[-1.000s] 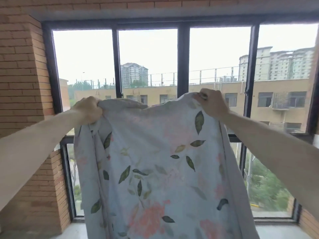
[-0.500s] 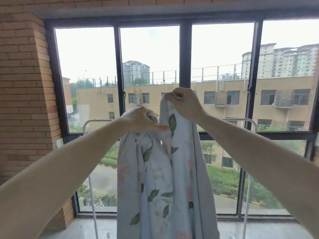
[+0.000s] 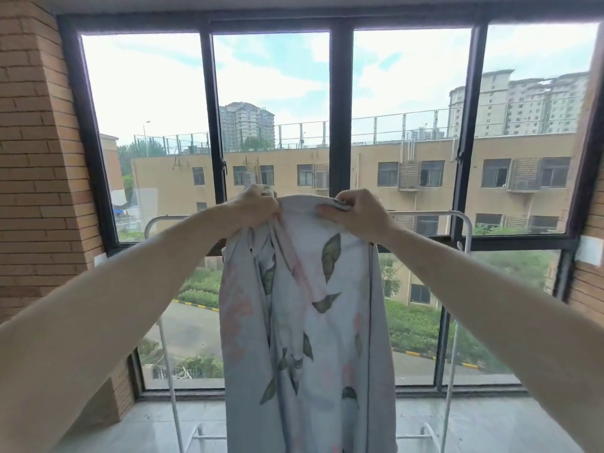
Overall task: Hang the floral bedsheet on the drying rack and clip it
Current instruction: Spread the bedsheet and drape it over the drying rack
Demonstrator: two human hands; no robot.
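A: Two hands up — left hand [image 3: 258, 204] and right hand [image 3: 358, 212] pinch the floral bedsheet [image 3: 304, 322] top edge, fingers curled, just before the drying rack [image 3: 457, 217] top bar.
B: Step?
A: Hanging. Next — drape over bar. One sheet, one rack, zero clips visible.

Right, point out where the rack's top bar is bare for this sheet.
Top bar of the drying rack shows bare right of the right hand and left of the left hand. The middle is crowded: both hands grip the bunched floral bedsheet there.
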